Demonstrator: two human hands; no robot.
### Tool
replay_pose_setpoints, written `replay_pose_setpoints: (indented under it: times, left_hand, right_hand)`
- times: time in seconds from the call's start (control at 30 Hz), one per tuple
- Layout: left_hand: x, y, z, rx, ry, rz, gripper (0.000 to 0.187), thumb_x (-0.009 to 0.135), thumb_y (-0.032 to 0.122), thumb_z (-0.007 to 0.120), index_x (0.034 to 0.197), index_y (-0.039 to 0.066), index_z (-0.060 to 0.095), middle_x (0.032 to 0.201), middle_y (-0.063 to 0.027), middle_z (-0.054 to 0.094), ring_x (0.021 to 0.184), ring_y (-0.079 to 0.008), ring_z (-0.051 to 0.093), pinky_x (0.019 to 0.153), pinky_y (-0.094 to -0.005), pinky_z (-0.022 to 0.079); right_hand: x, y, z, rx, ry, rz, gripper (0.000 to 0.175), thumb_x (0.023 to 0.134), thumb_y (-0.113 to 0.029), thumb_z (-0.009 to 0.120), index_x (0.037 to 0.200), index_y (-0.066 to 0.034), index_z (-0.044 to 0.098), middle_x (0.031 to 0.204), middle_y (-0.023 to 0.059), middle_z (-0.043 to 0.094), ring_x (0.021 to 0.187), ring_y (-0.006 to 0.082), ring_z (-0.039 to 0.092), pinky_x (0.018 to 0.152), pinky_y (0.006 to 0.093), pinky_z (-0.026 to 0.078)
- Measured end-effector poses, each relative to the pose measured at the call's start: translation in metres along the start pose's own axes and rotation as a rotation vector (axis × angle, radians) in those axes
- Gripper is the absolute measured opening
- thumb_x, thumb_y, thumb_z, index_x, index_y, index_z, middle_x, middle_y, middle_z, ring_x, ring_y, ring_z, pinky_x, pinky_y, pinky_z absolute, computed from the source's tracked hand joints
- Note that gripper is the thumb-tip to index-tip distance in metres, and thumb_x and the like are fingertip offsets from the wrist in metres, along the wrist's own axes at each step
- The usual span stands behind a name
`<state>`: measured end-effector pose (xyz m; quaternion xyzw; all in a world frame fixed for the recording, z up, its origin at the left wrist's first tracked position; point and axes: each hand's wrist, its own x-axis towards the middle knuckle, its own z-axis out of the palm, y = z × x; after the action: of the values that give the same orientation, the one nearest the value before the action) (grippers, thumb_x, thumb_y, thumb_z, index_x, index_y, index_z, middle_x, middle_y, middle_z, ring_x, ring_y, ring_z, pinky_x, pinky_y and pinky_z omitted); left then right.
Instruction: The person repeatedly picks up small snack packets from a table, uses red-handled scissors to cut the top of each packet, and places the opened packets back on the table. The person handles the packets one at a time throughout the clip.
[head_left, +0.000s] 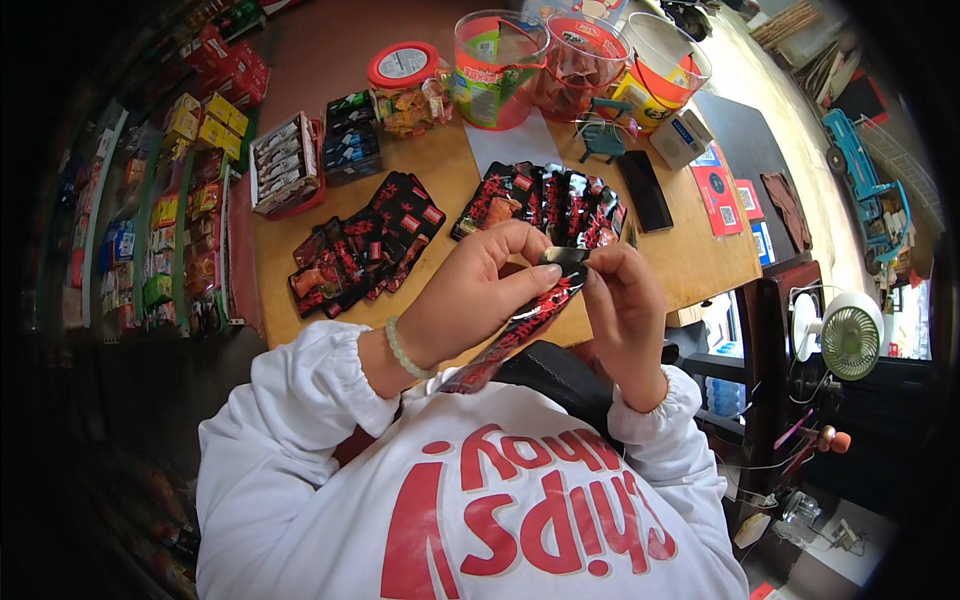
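A strip of black and red snack packets (534, 315) hangs from my hands down to my lap. My left hand (480, 285), with a pale green bead bracelet (403, 349) at the wrist, pinches its upper end between thumb and fingers. My right hand (624, 300) grips the same end from the other side, close to the left fingertips. Beyond my hands, more black and red packets (574, 196) lie on the wooden table (679, 259). Another pile of such packets (360, 251) lies to the left, some overlapping.
A black phone (645, 191), a radio-like white box (681, 139) and a small green toy chair (602, 139) are at the right back. Clear plastic tubs (499, 90), a red-lidded jar (405, 90) and a snack box (283, 166) line the back. Shelves (180, 247) stand left, a fan (851, 341) right.
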<state>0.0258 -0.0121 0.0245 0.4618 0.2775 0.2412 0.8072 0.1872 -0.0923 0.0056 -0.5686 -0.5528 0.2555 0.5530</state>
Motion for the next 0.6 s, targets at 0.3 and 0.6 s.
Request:
replay_pose_setpoints:
  times: [0.3,0.6]
  left_hand:
    - [0.004,-0.002,0.002,0.490,0.012,0.369,0.006,0.086,-0.002,0.056,0.083,0.001,0.051,0.090,-0.0022,0.052,0.078,-0.0066,0.049,0.066,-0.0206,0.041]
    - [-0.013,-0.011,0.000,-0.714,-0.125,-0.339,0.020,0.097,0.020,0.047,0.106,0.004,0.054,0.088,-0.0066,0.063,0.072,-0.0148,0.064,0.065,-0.0256,0.053]
  right_hand:
    - [-0.004,0.000,0.008,0.050,0.101,0.103,0.011,0.083,0.008,0.058,0.091,0.0015,0.056,0.084,0.0062,0.056,0.070,0.0110,0.053,0.063,0.0206,0.042]
    - [0.018,-0.017,-0.008,-0.596,0.021,-0.553,0.026,0.066,0.007,0.065,0.091,0.0005,0.061,0.084,0.0113,0.060,0.078,0.0296,0.058,0.074,0.0383,0.047]
